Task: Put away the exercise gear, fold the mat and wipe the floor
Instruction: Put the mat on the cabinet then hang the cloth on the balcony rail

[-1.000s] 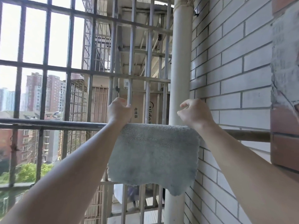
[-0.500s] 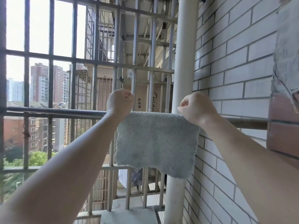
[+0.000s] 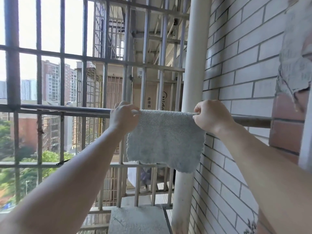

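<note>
A grey-blue fluffy cloth (image 3: 164, 141) hangs draped over a horizontal metal rail (image 3: 67, 110) of the balcony grille. My left hand (image 3: 122, 116) pinches the cloth's top left corner at the rail. My right hand (image 3: 211, 115) pinches its top right corner, fingers curled over the rail. The cloth hangs flat between my hands, its lower edge ragged and free.
A white vertical pipe (image 3: 194, 73) runs behind the cloth's right side. A white brick wall (image 3: 244, 68) closes the right. Metal bars (image 3: 38, 81) fence the front, with buildings and trees beyond. A grey concrete ledge (image 3: 136, 220) lies below.
My view has tilted down, so the rail and cloth sit slightly higher in frame. Both hands stayed at the cloth's top corners, fingers shifting a little on the rail.
</note>
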### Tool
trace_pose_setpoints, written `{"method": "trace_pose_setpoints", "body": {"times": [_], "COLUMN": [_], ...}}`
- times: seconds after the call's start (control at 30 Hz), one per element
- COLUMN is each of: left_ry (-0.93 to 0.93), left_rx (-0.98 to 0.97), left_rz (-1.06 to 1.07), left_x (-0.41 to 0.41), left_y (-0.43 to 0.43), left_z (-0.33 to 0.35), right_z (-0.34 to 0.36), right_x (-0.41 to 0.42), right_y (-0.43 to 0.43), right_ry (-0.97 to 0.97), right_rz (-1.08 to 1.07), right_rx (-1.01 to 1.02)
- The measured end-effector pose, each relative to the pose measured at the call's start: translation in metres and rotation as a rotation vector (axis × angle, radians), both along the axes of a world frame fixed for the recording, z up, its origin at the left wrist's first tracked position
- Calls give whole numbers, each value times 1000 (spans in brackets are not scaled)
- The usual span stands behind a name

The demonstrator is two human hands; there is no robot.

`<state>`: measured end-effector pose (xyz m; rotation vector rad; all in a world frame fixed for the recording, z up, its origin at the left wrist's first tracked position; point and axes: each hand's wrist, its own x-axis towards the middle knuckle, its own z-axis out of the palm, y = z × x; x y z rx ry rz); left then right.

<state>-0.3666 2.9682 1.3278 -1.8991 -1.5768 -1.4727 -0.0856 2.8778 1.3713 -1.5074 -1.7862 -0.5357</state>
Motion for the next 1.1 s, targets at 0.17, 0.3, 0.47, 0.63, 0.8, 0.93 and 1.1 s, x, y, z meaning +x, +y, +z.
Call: {"method": "trace_pose_setpoints", "body": {"times": [0.17, 0.3, 0.47, 0.63, 0.8, 0.93, 1.1], "left_ry": [35, -3, -11, -27, -30, -35, -8], "left_rx": [-20, 32, 85, 105, 97, 100, 18], "left_rz": [-21, -30, -24, 9, 19, 2, 10], "left_x": [-2, -4, -5, -5, -2, -1, -1], "left_y": [0, 2, 4, 10, 20, 29, 37], "left_z": [-3, -3, 0, 15, 29, 39, 38], "right_z": [-1, -1, 1, 10, 20, 23, 22], "right_x": [1, 1, 1, 0, 2, 2, 4], "right_y": [3, 7, 8, 13, 20, 25, 29], "right_ry": [-2, 15, 33, 45, 67, 70, 58], "right_rz": [-18, -5, 1, 19, 16, 5, -25], "right_rx": [5, 27, 51, 65, 103, 110, 88]}}
